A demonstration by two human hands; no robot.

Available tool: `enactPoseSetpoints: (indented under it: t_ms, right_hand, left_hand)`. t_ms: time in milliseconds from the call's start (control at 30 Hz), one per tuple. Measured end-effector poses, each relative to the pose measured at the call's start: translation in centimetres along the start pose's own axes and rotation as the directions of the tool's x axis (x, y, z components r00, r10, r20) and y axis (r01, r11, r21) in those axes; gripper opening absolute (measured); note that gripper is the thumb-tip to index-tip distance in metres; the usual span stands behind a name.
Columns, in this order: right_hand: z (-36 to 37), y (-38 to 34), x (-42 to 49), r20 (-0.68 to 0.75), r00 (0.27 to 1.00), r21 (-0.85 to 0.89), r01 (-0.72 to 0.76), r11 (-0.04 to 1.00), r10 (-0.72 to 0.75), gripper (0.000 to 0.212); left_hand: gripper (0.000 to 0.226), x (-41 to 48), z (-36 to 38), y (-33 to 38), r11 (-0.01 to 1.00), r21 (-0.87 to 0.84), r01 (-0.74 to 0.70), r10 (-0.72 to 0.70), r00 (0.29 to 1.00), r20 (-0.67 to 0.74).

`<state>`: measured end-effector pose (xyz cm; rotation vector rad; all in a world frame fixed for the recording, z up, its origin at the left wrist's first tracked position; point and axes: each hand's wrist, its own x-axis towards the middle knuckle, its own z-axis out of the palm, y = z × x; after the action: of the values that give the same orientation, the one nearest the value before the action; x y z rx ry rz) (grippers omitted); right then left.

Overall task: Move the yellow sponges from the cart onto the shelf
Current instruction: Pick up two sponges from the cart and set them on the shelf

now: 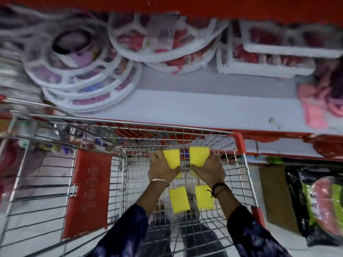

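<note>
At frame centre, our left hand and right hand each grasp a yellow sponge inside the cart, below the shelf's bare front strip.

Two yellow sponges held up, two more in cart.

At 11 o'clock: stacked round white-rimmed packs, blurred.
At 1 o'clock: rectangular white trays with red contents.
At 3 o'clock: pink knitted items.
At 4 o'clock: black-wrapped green-and-pink pack.
</note>
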<state>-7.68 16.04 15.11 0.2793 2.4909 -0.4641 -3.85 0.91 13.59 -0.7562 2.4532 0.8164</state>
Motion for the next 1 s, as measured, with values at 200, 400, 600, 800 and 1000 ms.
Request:
enactPoseSetpoints:
  t_ms: [200, 400, 600, 800, 1000]
  right_hand:
    - [-7.1, -2.0, -4.2, -0.062, 0.994, 0.049, 0.091, 0.995, -0.088, 0.105]
    - [-14.4, -4.7, -8.2, -0.107, 0.973, 0.091, 0.212, 0.973, -0.202, 0.103]
    - [-21.7, -7.7, -11.1, -0.216, 0.931, 0.112, 0.324, 0.939, -0.295, 0.096]
    - [-28.2, -11.1, -12.0, -0.359, 0.85, 0.114, 0.451, 0.885, -0.386, 0.102]
    - [-34.4, -15.2, -11.5, -0.497, 0.789, 0.14, 0.484, 0.864, -0.362, 0.081]
  left_hand:
    - [0.108, -3.4, -6.4, 2.9, 0.995, -0.03, -0.097, 0.093, 0.991, -0.1]
    - [0.1, -6.8, -14.1, 7.0, 0.981, -0.03, -0.191, 0.181, 0.965, -0.191]
    - [0.105, -9.8, -22.3, 11.5, 0.965, 0.006, -0.262, 0.255, 0.93, -0.264]
    - [0.096, -11.3, -29.8, 15.9, 0.943, 0.025, -0.332, 0.317, 0.871, -0.375]
    - [0.101, -8.2, -35.6, 20.8, 0.934, 0.079, -0.349, 0.349, 0.839, -0.419]
